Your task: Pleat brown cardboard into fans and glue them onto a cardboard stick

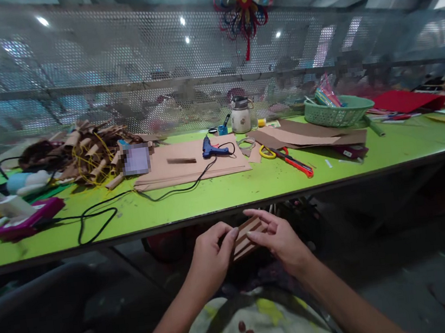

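Between my two hands, in front of the table's edge and above my lap, is a small brown cardboard piece [248,235] with raised parallel strips. My left hand [214,252] pinches its left side, thumb on top. My right hand [281,239] grips the right side with the thumb on the upper face and the index finger stretched along the far edge. On the table ahead, a blue glue gun [217,148] rests on a stack of brown cardboard sheets [157,169], beside a narrow cardboard strip [181,161].
Scissors [267,152] and a red utility knife [298,166] lie on the green table [194,200]. Cardboard rolls [93,150] pile up at left, near a purple power strip [34,216]. A white bottle [240,116] and a green basket [338,112] stand behind. The glue gun's cord crosses the tabletop.
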`<state>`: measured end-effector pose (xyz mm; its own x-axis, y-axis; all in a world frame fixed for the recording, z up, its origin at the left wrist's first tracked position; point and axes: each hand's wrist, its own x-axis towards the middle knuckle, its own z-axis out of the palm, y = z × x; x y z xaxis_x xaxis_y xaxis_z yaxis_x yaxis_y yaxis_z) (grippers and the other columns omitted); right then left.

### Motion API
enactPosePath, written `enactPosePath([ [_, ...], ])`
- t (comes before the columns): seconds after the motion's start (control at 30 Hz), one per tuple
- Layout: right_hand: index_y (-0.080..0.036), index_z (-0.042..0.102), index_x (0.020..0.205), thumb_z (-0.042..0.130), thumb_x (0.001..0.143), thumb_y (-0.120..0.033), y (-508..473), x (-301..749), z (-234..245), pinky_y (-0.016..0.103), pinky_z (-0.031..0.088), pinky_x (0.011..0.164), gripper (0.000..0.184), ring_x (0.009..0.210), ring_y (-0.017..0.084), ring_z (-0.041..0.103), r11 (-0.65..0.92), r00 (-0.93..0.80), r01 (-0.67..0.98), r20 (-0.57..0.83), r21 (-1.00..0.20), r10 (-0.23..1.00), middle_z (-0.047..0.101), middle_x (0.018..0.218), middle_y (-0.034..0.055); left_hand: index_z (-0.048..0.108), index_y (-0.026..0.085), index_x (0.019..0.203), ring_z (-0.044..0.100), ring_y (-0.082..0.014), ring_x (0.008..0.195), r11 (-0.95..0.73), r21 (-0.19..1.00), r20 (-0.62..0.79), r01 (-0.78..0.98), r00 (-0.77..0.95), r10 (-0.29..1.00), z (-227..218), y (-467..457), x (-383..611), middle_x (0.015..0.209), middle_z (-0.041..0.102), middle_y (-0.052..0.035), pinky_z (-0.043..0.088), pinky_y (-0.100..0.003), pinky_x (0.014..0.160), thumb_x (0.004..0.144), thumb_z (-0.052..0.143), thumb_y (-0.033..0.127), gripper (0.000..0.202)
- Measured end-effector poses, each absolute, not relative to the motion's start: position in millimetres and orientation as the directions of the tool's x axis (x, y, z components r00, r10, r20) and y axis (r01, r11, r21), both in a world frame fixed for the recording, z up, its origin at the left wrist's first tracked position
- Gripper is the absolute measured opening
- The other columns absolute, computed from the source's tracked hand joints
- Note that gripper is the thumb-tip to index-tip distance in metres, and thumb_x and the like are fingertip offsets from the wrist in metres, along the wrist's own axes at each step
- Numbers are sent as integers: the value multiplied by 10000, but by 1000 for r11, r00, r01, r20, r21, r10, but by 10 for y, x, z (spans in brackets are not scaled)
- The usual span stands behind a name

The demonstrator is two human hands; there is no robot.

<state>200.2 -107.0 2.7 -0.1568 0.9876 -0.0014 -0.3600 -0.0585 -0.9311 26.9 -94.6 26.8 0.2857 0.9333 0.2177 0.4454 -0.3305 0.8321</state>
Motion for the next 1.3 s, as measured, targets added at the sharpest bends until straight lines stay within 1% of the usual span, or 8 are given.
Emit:
enactPosePath([
  [0.17,-154,645,993,741,708,-296,-1059,1974,-9,256,486,667,333,701,142,612,-1,-89,-292,27,-956,996,672,810,24,612,132,721,506,-130,654,-191,926,106,326,259,960,262,-891,260,669,583,-2,377,-216,611,818,552,397,288],
  [0.37,-142,655,892,708,732,-319,-999,1952,73,219,439,591,245,623,117,559,103,13,-205,102,-973,995,641,731,3,611,135,1009,529,-118,657,84,989,-125,118,396,910,246,-962,213,819,636,-12,388,-197,575,687,718,334,393],
  [0.67,-157,645,814,691,750,-305,-952,1820,141,231,456,610,168,618,119,557,193,106,-217,173,-957,979,637,689,-9,563,146,874,563,-147,750,-23,997,2,74,262,965,176,-1005,179,794,623,-5,425,-220,676,662,738,258,297],
  [0.83,-168,648,815,690,751,-293,-977,1775,197,219,443,598,146,620,111,540,227,150,-217,198,-949,969,638,706,-12,504,189,1090,592,-185,889,-9,1000,16,-24,302,953,219,-993,148,1003,632,-38,461,-242,740,595,785,210,570],
  [0.93,-164,650,819,682,756,-297,-1007,1762,203,225,443,602,150,626,115,539,217,126,-229,192,-949,973,637,711,-4,485,192,1127,606,-177,798,89,995,-67,-46,357,932,214,-1008,127,1013,632,-53,463,-219,608,566,805,236,647],
  [1.03,-159,642,805,680,756,-308,-1020,1757,187,223,435,584,162,611,115,525,212,141,-214,184,-954,973,623,691,-5,539,152,1047,592,-158,702,100,995,-87,-17,373,924,239,-1035,112,872,648,-45,441,-213,567,597,792,296,535],
  [1.17,-155,632,799,683,752,-333,-1021,1765,170,221,422,572,191,603,117,511,194,145,-176,170,-965,975,603,677,-8,613,139,1035,587,-220,927,19,999,3,-48,429,903,357,-1017,57,992,658,-81,444,-270,781,707,699,377,414],
  [1.3,-150,625,777,685,746,-359,-1058,1760,187,224,418,559,220,578,120,507,135,80,-170,123,-976,989,588,649,-9,675,122,871,578,-191,779,-62,985,0,161,358,934,429,-957,21,823,664,-59,425,-253,695,756,639,412,314],
])
